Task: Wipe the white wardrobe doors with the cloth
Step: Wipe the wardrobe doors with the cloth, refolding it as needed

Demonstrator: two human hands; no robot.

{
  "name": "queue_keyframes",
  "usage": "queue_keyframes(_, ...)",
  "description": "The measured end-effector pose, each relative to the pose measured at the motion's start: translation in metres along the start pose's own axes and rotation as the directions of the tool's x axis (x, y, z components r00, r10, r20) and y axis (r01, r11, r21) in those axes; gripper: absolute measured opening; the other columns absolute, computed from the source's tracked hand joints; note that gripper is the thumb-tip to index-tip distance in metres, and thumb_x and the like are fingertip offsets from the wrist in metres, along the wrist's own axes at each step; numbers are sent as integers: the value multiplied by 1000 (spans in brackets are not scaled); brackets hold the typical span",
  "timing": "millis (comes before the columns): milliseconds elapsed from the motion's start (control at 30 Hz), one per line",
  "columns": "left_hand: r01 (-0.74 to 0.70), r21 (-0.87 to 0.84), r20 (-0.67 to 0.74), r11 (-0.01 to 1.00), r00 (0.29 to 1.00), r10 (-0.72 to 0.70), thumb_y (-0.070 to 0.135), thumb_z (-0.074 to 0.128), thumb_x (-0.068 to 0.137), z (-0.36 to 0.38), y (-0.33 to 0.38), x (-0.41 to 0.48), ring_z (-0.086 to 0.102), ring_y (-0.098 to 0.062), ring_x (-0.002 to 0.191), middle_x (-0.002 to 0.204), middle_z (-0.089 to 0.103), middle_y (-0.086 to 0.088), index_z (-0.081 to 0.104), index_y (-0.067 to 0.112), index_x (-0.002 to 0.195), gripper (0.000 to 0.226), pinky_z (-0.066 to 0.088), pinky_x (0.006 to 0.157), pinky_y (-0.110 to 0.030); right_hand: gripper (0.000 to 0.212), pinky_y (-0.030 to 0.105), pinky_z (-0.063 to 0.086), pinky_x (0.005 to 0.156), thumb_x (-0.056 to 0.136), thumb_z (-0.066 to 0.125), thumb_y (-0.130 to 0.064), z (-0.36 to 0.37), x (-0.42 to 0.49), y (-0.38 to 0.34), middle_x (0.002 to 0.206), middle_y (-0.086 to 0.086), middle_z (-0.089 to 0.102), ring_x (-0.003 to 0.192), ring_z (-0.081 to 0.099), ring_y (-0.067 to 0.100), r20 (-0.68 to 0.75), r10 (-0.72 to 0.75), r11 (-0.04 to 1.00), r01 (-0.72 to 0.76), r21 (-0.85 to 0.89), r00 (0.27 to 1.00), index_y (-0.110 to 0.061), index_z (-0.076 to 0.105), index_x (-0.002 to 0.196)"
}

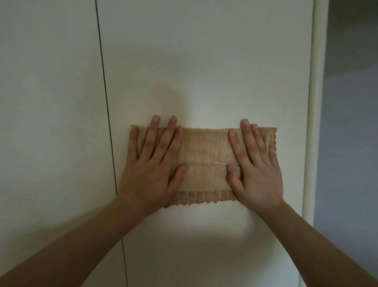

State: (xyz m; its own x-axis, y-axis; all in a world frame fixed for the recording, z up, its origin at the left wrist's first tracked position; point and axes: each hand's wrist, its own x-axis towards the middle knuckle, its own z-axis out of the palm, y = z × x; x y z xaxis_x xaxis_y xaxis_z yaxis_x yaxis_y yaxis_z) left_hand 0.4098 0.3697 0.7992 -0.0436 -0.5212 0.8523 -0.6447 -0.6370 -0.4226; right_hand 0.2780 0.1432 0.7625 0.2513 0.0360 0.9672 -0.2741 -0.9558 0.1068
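A tan, ribbed cloth [202, 158] lies spread flat against the right white wardrobe door [212, 66]. My left hand [152, 163] presses its left end with straight, spread fingers. On the cloth's right end my right hand [256, 169] presses flat in the same way. The fingertips of both hands reach just past the cloth's top edge. The cloth's middle strip and frayed lower edge show between the hands.
A thin dark gap [105, 105] separates this door from the left wardrobe door [39, 109]. The wardrobe's rounded right edge [313, 107] runs top to bottom, with a grey-blue wall [360, 134] beyond it.
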Motion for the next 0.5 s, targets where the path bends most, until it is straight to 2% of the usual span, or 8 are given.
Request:
queue_keyframes(167,-32,1,-20,1000,999,32,47,38,104,18,42,-19,9,-38,156,169,14,-11,20,8,160,71,10,121,-67,64,59,13,128,103,32,-37,11,-51,12,173,12,14,161,9,30,-48,142,990,-141,30,989,-16,24,163)
queue_keyframes(300,-44,-75,-13,996,999,43,45,46,100,43,90,-97,13,-34,156,168,20,-9,28,9,158,71,11,122,-65,66,64,17,125,103,32,-37,28,-150,4,173,12,13,160,11,33,1,170,984,-170,59,985,-20,18,165)
queue_keyframes(400,-53,-80,2,995,999,54,44,56,95,64,122,-155,17,-30,156,167,24,-6,32,11,157,74,12,123,-63,65,55,7,129,106,24,-43,41,-218,-2,174,8,9,161,10,32,60,185,981,-188,45,981,-27,8,166)
queue_keyframes(500,-50,-87,38,995,998,54,43,63,91,75,146,-184,21,-27,155,167,27,-4,36,12,155,77,13,124,-60,63,50,4,130,107,20,-45,43,-245,1,174,8,12,161,11,31,83,191,979,-196,58,978,-26,11,166)
